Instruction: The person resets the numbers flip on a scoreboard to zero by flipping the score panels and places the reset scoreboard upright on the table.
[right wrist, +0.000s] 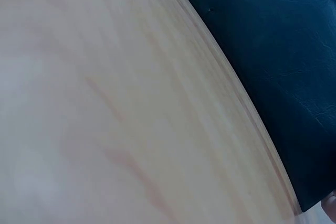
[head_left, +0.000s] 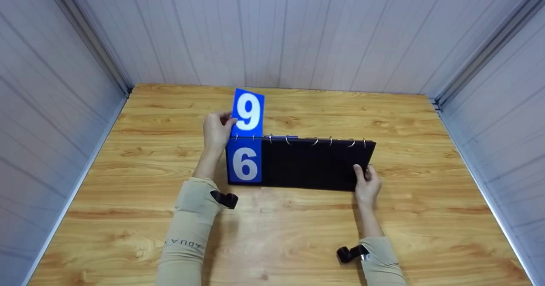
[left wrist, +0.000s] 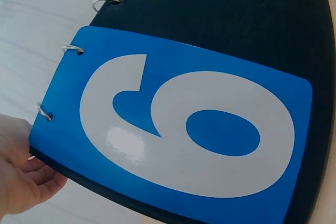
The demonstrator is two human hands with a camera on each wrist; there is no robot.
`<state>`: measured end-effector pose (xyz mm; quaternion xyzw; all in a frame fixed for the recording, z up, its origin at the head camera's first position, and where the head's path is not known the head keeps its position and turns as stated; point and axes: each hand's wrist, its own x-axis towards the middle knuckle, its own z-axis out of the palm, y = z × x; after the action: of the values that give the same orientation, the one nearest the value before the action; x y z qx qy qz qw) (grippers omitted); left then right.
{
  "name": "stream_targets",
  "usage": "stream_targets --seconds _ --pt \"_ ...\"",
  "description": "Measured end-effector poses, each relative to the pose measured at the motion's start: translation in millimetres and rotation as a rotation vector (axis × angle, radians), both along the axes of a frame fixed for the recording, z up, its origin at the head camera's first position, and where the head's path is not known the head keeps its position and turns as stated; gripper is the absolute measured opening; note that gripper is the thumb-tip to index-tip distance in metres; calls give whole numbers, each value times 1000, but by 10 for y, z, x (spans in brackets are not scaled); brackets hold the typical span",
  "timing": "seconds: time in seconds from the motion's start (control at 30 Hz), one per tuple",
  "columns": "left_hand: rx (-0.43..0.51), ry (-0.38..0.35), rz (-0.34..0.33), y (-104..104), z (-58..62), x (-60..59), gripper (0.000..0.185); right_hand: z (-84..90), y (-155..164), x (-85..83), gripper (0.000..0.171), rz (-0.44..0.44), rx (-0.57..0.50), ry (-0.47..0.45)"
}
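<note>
— What did the left hand (head_left: pixel 217 130) have hold of?

— It pinched the left edge of the raised blue card (head_left: pixel 248 112), the one showing a 9, thumb in front and fingers behind, so the card stood upright above the rings (head_left: pixel 315 141) instead of dropping to either side.

— And just below that pinch?

— The next blue card (head_left: pixel 244 163), a 6, hung flat against the black flip board (head_left: pixel 315 164) (in the left wrist view it nearly filled the frame (left wrist: pixel 178 129)).

— The other hand?

— Far to the right of the pinch, the right hand (head_left: pixel 367 186) clasped the board's lower right corner, likely steadying the stand on the wooden table (head_left: pixel 298 235). The rest of the board's face between the two hands showed bare black.
</note>
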<state>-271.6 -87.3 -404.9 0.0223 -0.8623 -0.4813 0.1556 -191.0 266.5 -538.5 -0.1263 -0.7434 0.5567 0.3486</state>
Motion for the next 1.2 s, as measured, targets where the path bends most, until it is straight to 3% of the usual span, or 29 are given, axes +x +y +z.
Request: stream_targets --seconds 0.1,0.23,0.33,0.57,0.7,0.93,1.2 --pt "-12 -24 -2 -5 -6 17 23 6 6 -6 22 6 -1 7" --pt "-36 8 12 -11 -28 59 23 23 16 -8 19 14 -11 -12" --pt "-32 83 44 -15 -63 116 22 62 8 8 19 20 -10 -15" --pt "62 355 171 24 -138 337 13 308 -113 121 17 29 2 18" --pt "126 417 226 84 -200 501 11 323 -109 128 14 47 -14 38" --pt "221 413 245 150 -350 718 12 278 -96 112 15 59 -37 54" --pt "270 342 240 196 -550 827 17 284 -100 111 21 34 14 55"
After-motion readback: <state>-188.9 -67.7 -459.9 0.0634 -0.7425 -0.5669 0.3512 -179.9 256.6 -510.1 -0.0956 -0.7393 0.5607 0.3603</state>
